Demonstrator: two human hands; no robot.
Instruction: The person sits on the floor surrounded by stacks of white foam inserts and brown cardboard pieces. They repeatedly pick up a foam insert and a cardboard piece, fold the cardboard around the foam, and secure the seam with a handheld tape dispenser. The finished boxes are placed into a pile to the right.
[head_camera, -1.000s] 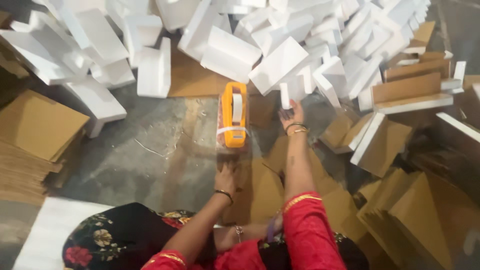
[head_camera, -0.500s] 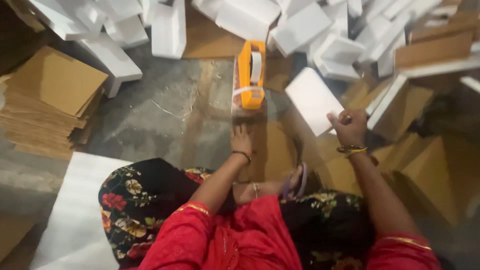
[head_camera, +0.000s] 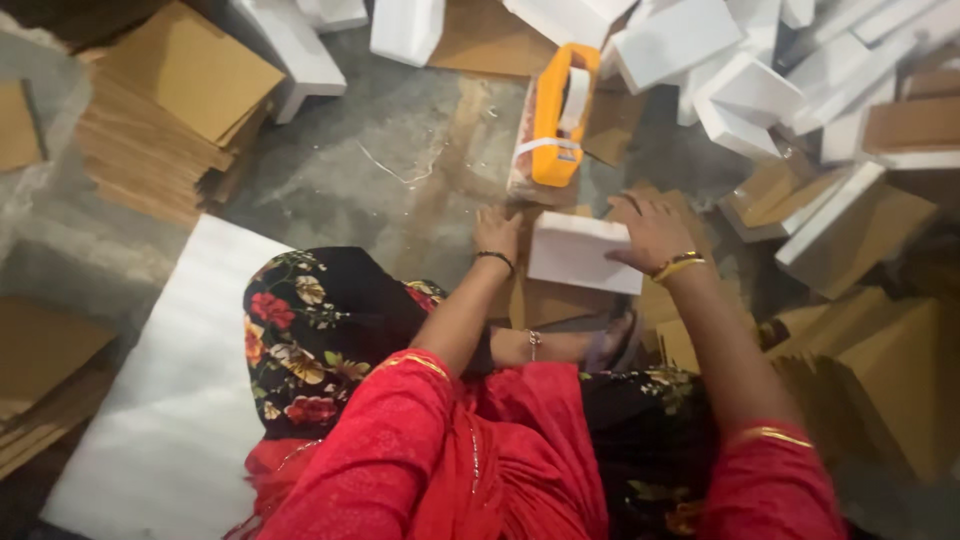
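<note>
While my right hand (head_camera: 652, 232) grips the white foam block (head_camera: 583, 252) over the brown carton flap (head_camera: 560, 300), left hand (head_camera: 497, 232) lies flat beside it; block looks mid-placement, needs squaring, I reckon.

The white foam block (head_camera: 583, 252) is down in front of the knees now, not up by the pile. Right hand (head_camera: 652, 230) comes in with it, and left hand (head_camera: 497, 230) now touches its edge.

White foam block (head_camera: 582, 252), rectangular, at centre. Orange boxed item (head_camera: 553, 120) with white strap just beyond it. Flat brown cartons stacked (head_camera: 170, 100) at left; more foam pieces (head_camera: 760, 80) piled upper right.
</note>
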